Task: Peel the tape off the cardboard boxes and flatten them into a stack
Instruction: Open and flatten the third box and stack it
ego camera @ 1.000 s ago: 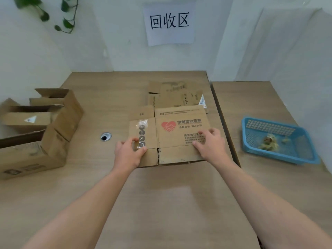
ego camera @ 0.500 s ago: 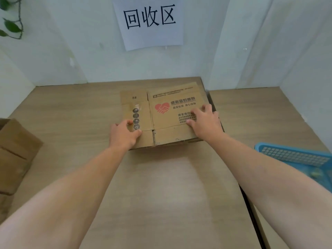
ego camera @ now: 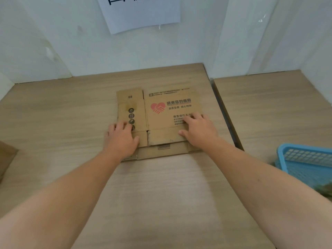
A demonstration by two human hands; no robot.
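A flattened cardboard box [ego camera: 172, 108], printed with a red heart-and-handshake logo, was laid on the wooden table [ego camera: 62, 114] toward twelve o'clock, near the white wall. It was stacked on another flattened cardboard sheet [ego camera: 161, 152], whose edge was seen sticking out at its six o'clock side. The left hand [ego camera: 122, 139] was pressed on the box's seven o'clock corner, its fingers [ego camera: 118, 125] straight and slightly spread, with nothing gripped. The right hand [ego camera: 199, 132] was laid on the five o'clock part, its fingers [ego camera: 195, 116] stretched flat over the printed text. A blue plastic basket [ego camera: 305, 159] was seen at three o'clock, and a paper sign [ego camera: 142, 13] was fixed to the wall at twelve o'clock.
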